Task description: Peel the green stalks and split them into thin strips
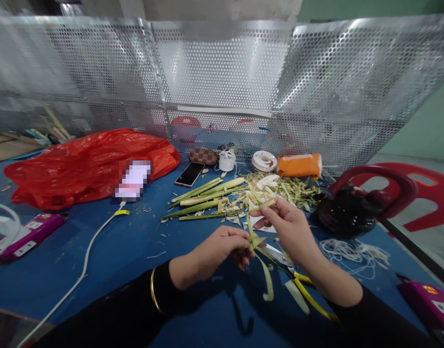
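Observation:
My left hand [218,249] is closed around the base of a pale green leaf strip [260,256] above the blue table [116,251]. My right hand [287,224] pinches the upper end of the same strip between thumb and forefinger. A loose end of the strip curls down below the hands. Yellow-handled scissors [308,295] lie on the table under my right forearm. Several green stalks [203,198] lie just beyond the hands, beside a heap of leaf trimmings [290,188].
A red plastic bag [84,162] lies at the left with a white cable [87,256] running past it. A phone [190,174], a tape roll [264,160], an orange pack [299,166] and a black bag [347,212] stand at the back. A perforated metal screen [222,82] closes the far edge.

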Demonstrator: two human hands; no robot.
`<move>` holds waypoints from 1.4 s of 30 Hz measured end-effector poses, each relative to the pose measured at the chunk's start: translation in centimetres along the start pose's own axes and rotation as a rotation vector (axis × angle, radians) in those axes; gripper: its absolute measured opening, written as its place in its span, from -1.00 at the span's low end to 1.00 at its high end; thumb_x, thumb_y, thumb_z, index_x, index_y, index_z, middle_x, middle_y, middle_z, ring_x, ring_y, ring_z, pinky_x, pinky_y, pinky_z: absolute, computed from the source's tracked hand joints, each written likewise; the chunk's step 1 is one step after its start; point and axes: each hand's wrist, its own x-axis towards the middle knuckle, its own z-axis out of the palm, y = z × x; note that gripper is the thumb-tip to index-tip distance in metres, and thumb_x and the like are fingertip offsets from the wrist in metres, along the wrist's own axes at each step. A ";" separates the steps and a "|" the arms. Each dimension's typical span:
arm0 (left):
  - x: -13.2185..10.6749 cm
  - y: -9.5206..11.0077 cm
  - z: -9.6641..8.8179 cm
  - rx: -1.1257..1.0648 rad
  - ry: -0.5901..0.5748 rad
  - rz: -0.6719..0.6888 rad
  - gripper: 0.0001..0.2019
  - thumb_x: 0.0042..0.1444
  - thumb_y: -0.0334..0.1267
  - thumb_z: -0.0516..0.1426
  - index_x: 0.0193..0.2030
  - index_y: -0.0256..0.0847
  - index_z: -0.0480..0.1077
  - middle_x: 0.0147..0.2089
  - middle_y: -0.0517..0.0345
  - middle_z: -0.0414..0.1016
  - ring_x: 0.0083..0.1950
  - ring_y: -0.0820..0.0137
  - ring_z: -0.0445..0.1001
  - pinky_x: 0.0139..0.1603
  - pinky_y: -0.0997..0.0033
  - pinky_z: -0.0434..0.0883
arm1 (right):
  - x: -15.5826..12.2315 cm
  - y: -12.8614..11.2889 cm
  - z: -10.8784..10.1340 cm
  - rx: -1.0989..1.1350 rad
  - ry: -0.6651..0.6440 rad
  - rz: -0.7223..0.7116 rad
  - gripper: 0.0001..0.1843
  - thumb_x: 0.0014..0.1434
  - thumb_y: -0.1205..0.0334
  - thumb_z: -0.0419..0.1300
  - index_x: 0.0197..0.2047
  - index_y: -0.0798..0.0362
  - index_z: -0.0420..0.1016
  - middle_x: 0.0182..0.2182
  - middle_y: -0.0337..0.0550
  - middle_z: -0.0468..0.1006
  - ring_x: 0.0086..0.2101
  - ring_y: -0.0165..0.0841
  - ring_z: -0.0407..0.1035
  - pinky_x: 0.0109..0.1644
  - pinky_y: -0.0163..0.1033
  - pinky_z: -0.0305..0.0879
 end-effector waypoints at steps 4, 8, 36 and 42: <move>0.0 0.1 0.0 0.011 0.026 0.023 -0.72 0.01 -0.07 0.16 -0.43 -0.27 0.53 -0.51 0.16 0.42 -0.54 0.51 0.32 -0.46 0.48 0.31 | 0.0 0.1 0.2 0.026 -0.018 0.028 -0.72 0.07 0.04 0.28 -0.41 0.05 0.33 -0.35 -0.10 0.65 -0.52 -0.40 0.48 -0.46 -0.32 0.38; 0.1 -0.2 0.1 0.138 0.095 0.068 -0.66 -0.01 -0.03 0.23 -0.59 -0.26 0.42 -0.63 0.25 0.31 -0.60 0.56 0.22 -0.54 0.51 0.19 | -0.1 0.3 0.4 0.045 -0.058 0.027 -0.72 0.08 0.04 0.27 -0.39 0.04 0.30 -0.38 -0.14 0.65 -0.53 -0.41 0.49 -0.43 -0.31 0.39; 0.0 0.3 -0.7 -0.109 0.175 -0.058 -0.77 -0.02 -0.16 0.26 -0.30 -0.30 0.57 -0.56 0.22 0.42 -0.63 0.62 0.29 -0.63 0.61 0.12 | 0.8 1.2 -1.0 -0.387 0.005 -0.233 -0.78 0.06 0.12 0.23 -0.52 0.06 0.50 -0.58 -0.26 0.43 -0.48 -0.38 0.27 -0.37 -0.28 0.19; 0.1 0.9 -0.7 -0.141 0.210 -0.004 -0.78 0.01 -0.20 0.25 -0.27 -0.32 0.57 -0.58 0.25 0.38 -0.62 0.63 0.27 -0.63 0.63 0.12 | 0.8 1.3 -1.4 -0.470 0.053 -0.322 -0.80 0.12 0.13 0.18 -0.45 0.05 0.48 -0.50 -0.21 0.49 -0.41 -0.33 0.33 -0.29 -0.24 0.20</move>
